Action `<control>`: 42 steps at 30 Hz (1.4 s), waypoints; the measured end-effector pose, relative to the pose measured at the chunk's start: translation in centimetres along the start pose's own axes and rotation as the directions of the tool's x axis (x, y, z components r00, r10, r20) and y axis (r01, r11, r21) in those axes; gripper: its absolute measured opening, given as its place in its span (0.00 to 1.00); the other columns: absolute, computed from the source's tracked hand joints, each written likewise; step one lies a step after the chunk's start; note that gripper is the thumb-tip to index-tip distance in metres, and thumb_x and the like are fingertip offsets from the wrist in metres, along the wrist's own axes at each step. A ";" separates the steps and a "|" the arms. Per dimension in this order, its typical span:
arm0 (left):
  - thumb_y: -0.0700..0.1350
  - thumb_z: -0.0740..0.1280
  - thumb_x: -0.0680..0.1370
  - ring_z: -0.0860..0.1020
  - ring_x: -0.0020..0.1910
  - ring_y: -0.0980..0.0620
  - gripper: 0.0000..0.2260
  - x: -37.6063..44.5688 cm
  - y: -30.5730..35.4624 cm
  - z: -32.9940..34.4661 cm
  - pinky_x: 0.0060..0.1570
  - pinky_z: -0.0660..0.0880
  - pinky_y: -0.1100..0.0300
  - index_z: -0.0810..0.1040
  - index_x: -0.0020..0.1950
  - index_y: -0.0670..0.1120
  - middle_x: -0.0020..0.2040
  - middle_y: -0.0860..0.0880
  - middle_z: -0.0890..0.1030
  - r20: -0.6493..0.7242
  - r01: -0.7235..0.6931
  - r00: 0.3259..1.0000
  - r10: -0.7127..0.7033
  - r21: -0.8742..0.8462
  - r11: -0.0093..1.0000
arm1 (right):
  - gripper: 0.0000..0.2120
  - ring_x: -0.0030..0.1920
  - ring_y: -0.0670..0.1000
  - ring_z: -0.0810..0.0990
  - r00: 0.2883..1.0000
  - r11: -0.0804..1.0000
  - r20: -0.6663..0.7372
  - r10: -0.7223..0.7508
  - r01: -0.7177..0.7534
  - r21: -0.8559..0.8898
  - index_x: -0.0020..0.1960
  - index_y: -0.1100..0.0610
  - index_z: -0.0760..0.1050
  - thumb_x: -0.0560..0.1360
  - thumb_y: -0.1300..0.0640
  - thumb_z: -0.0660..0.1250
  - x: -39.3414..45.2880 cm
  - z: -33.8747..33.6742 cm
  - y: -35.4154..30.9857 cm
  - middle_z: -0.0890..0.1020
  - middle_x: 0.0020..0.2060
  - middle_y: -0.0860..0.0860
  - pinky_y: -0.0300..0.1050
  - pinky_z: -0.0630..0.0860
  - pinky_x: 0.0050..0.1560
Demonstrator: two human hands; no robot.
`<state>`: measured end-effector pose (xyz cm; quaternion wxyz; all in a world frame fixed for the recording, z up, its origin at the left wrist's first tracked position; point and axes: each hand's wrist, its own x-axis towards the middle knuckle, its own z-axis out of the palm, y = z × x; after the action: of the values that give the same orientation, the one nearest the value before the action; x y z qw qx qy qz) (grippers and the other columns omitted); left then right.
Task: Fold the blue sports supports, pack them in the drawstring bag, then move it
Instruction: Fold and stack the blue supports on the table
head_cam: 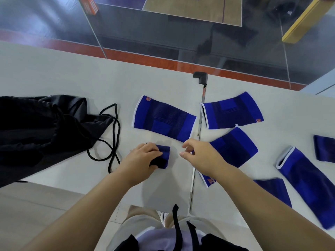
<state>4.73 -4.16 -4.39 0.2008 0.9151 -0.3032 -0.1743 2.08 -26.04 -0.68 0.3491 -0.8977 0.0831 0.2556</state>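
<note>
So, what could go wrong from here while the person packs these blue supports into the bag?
1. The folded support is pinned only by the left hand; released, it may spring open.
2. The drawstring bag lies collapsed, with its cord looped loose beside that hand, so fingers could snag it.
3. One unfolded support lies close to the table's near edge and could slide off.

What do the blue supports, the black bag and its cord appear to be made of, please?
Blue supports: stretchy knit fabric, matte; ribbed bands and white hems show.
Drawstring bag: thin woven synthetic, probably nylon or polyester; slight sheen, soft crumpled folds.
Cord: black braided or twisted rope, judging by its limp loops.
</note>
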 end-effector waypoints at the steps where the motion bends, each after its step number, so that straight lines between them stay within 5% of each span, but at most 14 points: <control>1: 0.40 0.73 0.70 0.78 0.55 0.43 0.17 -0.2 -0.1 0.2 0.55 0.77 0.49 0.81 0.58 0.44 0.57 0.47 0.80 0.010 -0.012 1.000 0.012 0.022 1.000 | 0.15 0.50 0.46 0.78 1.000 1.000 0.005 -0.009 0.009 -0.006 0.62 0.53 0.72 0.78 0.49 0.64 0.0 0.2 0.0 0.81 0.54 0.49 0.39 0.74 0.50; 8: 0.38 0.72 0.71 0.79 0.53 0.44 0.18 -0.6 -0.4 1.3 0.46 0.81 0.49 0.79 0.60 0.44 0.58 0.48 0.79 0.003 0.008 1.000 -0.008 0.116 0.993 | 0.16 0.50 0.47 0.79 0.999 0.999 0.037 -0.016 0.017 -0.038 0.63 0.54 0.72 0.78 0.49 0.64 -0.5 0.9 0.4 0.81 0.55 0.50 0.40 0.75 0.50; 14: 0.44 0.59 0.80 0.68 0.66 0.47 0.20 0.3 0.2 0.0 0.65 0.68 0.53 0.66 0.72 0.46 0.69 0.50 0.68 0.113 0.048 0.991 -0.074 0.211 0.976 | 0.16 0.52 0.47 0.79 0.999 0.993 0.026 0.046 -0.043 -0.106 0.64 0.52 0.71 0.78 0.48 0.63 -1.4 0.6 0.4 0.81 0.55 0.49 0.43 0.77 0.54; 26: 0.53 0.56 0.80 0.75 0.57 0.49 0.14 -0.4 3.9 -3.9 0.55 0.73 0.54 0.75 0.61 0.50 0.58 0.52 0.77 0.171 -0.046 0.985 -0.015 0.344 0.938 | 0.15 0.48 0.49 0.78 0.984 0.966 -0.081 0.161 -0.174 -0.192 0.60 0.52 0.71 0.77 0.46 0.63 -8.2 1.2 1.1 0.78 0.51 0.48 0.46 0.77 0.51; 42: 0.54 0.59 0.79 0.76 0.56 0.50 0.14 1.6 20.5 6.3 0.56 0.75 0.53 0.74 0.62 0.51 0.60 0.52 0.77 0.341 -0.107 0.939 0.044 0.169 0.980 | 0.18 0.51 0.48 0.77 0.918 0.920 -0.119 0.377 -0.386 -0.062 0.65 0.50 0.69 0.77 0.46 0.63 -21.5 -3.1 17.7 0.77 0.57 0.48 0.45 0.74 0.52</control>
<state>-6.78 -21.85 -0.46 0.0670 0.8743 -0.3827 -0.2910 -20.87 -41.90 2.02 0.2498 -0.8903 0.2639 0.2745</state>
